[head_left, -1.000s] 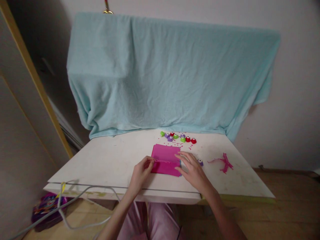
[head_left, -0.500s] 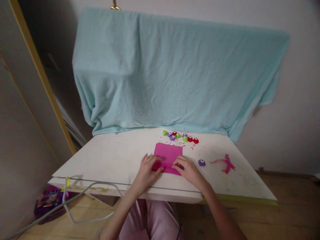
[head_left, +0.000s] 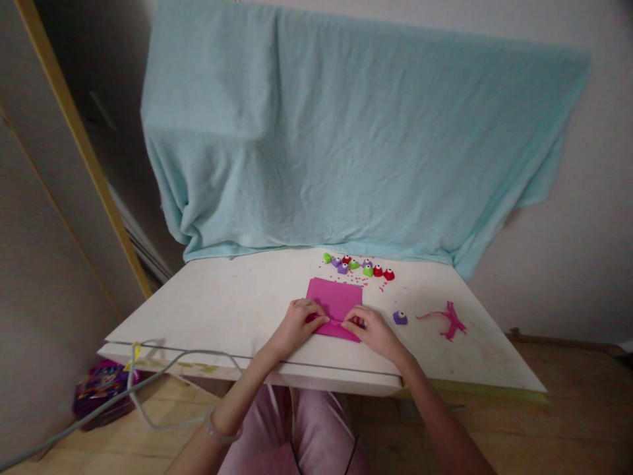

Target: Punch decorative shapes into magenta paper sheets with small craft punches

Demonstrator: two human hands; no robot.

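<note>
Cloth of pale blue-green fabric (head_left: pixel 366 132) sits higher in view than in the earlier frame, its upper left edge now cut off, and the gold hook above it has gone out of sight. On the white tabletop (head_left: pixel 212 297), the square, bright pink sheet (head_left: pixel 334 295) lies in front of the person, its lower part partly covered by the fingers; whether it is one layer or several is hard to tell. The left hand (head_left: pixel 297 323), spread flatter on the sheet a moment ago, has drawn into a pinch; the right hand (head_left: pixel 373 330) remains pinched. A pale wristband (head_left: pixel 220 432) has come into view on the left wrist. Both hands grip the thin pink strip (head_left: pixel 335 324), which runs between their fingertips above the sheet's lower half; its ends are hidden and its material is unclear. To the right lie a tangled pink piece (head_left: pixel 451 321) and, nearer the right hand, a small purple eyed piece (head_left: pixel 400 318). Beyond the sheet are tiny pink bits (head_left: pixel 365 284).
</note>
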